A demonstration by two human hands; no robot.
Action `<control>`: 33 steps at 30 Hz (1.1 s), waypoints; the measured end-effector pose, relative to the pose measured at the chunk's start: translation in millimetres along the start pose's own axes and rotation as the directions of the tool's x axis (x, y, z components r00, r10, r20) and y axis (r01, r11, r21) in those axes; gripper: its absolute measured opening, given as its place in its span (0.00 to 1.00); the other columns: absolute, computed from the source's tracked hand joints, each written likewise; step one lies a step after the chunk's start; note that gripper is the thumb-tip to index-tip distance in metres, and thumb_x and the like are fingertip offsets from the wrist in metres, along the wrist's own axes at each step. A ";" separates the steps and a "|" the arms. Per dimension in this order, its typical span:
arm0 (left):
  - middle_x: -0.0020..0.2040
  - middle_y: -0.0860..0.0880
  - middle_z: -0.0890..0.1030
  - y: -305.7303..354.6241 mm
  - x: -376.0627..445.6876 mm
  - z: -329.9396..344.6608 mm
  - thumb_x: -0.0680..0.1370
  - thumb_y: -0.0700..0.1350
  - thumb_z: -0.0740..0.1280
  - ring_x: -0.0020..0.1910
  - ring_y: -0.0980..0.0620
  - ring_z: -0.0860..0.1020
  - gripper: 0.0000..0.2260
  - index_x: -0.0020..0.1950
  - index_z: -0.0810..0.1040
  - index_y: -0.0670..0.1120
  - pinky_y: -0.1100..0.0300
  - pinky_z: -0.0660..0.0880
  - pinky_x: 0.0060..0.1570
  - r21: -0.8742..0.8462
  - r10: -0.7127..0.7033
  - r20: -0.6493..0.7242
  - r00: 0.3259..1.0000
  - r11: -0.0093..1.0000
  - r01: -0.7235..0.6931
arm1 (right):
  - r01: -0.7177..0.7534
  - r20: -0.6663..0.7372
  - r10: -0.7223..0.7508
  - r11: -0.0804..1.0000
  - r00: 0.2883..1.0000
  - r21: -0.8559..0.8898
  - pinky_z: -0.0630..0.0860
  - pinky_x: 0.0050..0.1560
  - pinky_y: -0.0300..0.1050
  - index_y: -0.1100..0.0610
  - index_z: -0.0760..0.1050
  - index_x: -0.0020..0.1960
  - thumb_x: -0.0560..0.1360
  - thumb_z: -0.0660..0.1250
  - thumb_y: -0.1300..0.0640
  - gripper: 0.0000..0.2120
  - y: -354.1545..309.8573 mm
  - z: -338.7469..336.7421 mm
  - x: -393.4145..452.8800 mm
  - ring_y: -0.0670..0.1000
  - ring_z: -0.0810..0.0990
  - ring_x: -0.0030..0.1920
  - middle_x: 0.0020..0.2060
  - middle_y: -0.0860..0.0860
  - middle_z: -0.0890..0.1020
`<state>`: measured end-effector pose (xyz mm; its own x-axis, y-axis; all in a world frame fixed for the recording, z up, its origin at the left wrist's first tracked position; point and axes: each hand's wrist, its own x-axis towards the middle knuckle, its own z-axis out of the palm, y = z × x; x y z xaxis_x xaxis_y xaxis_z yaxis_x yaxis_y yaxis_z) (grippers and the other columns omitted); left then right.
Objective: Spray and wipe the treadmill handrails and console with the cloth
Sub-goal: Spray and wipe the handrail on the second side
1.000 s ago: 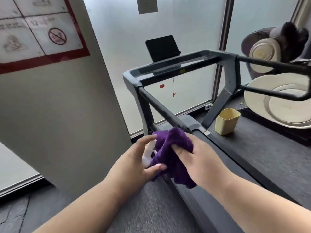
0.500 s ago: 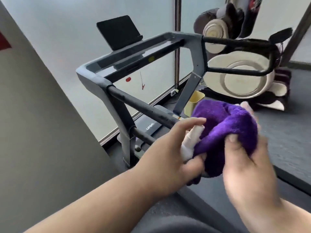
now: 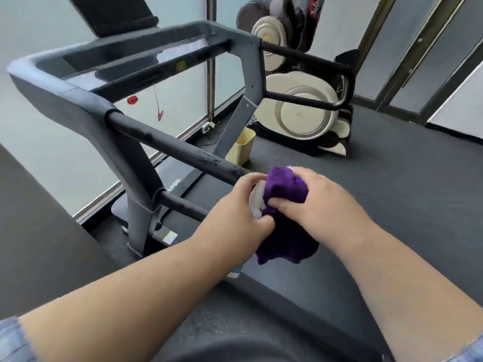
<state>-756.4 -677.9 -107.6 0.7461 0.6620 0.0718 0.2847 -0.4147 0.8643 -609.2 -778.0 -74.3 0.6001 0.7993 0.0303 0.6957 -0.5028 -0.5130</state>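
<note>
With left hand (image 3: pixel 235 205) curled round the white spray bottle (image 3: pixel 257 198) and right hand (image 3: pixel 308 197) gripping the purple cloth (image 3: pixel 285 202) just beside it, mist the cloth lightly, then wipe along the handrail (image 3: pixel 170 145) just beyond the left hand.

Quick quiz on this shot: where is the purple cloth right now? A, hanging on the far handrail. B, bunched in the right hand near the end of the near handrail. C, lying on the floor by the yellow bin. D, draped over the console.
B: the purple cloth is bunched in the right hand, beside the left hand, close to the near handrail.
</note>
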 end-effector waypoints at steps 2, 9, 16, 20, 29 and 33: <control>0.40 0.64 0.81 -5.6 -4.3 4.3 0.71 0.49 0.66 0.34 0.62 0.79 0.24 0.60 0.64 0.73 0.65 0.75 0.32 -0.009 -0.031 0.010 0.999 0.999 0.031 | -0.059 0.078 0.063 0.997 0.995 -0.049 0.76 0.50 0.45 0.28 0.62 0.64 0.56 0.69 0.26 0.38 7.0 -5.8 -4.3 0.44 0.77 0.54 0.54 0.35 0.76; 0.40 0.53 0.82 -26.0 -25.6 -8.8 0.74 0.53 0.65 0.29 0.49 0.78 0.25 0.65 0.63 0.76 0.51 0.78 0.29 -0.151 -0.094 -0.129 0.987 0.986 0.074 | 0.037 0.011 -0.035 0.949 0.999 -0.313 0.71 0.42 0.45 0.38 0.66 0.59 0.67 0.68 0.31 0.25 -0.2 10.7 4.3 0.49 0.74 0.43 0.47 0.40 0.75; 0.46 0.58 0.80 -41.7 -41.1 -4.0 0.77 0.47 0.69 0.35 0.52 0.79 0.28 0.66 0.62 0.75 0.52 0.80 0.39 -0.210 -0.152 -0.293 0.944 0.973 0.092 | 0.320 0.296 -0.196 0.826 0.935 -0.463 0.68 0.39 0.46 0.51 0.66 0.52 0.74 0.67 0.36 0.20 -67.7 22.0 64.3 0.54 0.73 0.39 0.38 0.46 0.73; 0.48 0.60 0.79 -49.3 -56.7 -3.0 0.77 0.47 0.69 0.40 0.55 0.78 0.29 0.67 0.61 0.74 0.59 0.77 0.43 -0.184 -0.174 -0.391 0.904 0.977 0.109 | 0.434 0.425 -0.245 0.789 0.872 -0.436 0.71 0.41 0.45 0.53 0.70 0.47 0.74 0.67 0.39 0.17 -112.3 43.5 104.6 0.56 0.76 0.42 0.39 0.49 0.75; 0.51 0.64 0.76 -48.6 -72.6 0.2 0.79 0.50 0.69 0.44 0.60 0.77 0.31 0.67 0.56 0.80 0.73 0.70 0.44 -0.159 -0.186 -0.590 0.785 0.981 0.112 | 0.631 0.521 -0.366 0.546 0.771 -0.551 0.75 0.52 0.51 0.52 0.77 0.59 0.77 0.67 0.49 0.13 -200.4 96.2 154.9 0.57 0.73 0.46 0.44 0.52 0.72; 0.55 0.72 0.72 -35.6 -72.8 3.2 0.78 0.49 0.71 0.50 0.67 0.75 0.33 0.65 0.55 0.81 0.79 0.67 0.47 -0.077 -0.109 -0.608 0.786 0.994 0.078 | 0.636 0.523 -0.367 0.512 0.769 -0.577 0.75 0.50 0.52 0.51 0.75 0.66 0.75 0.68 0.55 0.19 -228.9 109.0 162.7 0.57 0.74 0.51 0.44 0.50 0.71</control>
<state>-818.9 -713.3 -145.2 0.1895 0.9454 0.2652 0.2949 -0.3124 0.9030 -713.8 -496.9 -45.5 0.0000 0.9714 -0.2374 0.9658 0.0616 0.2519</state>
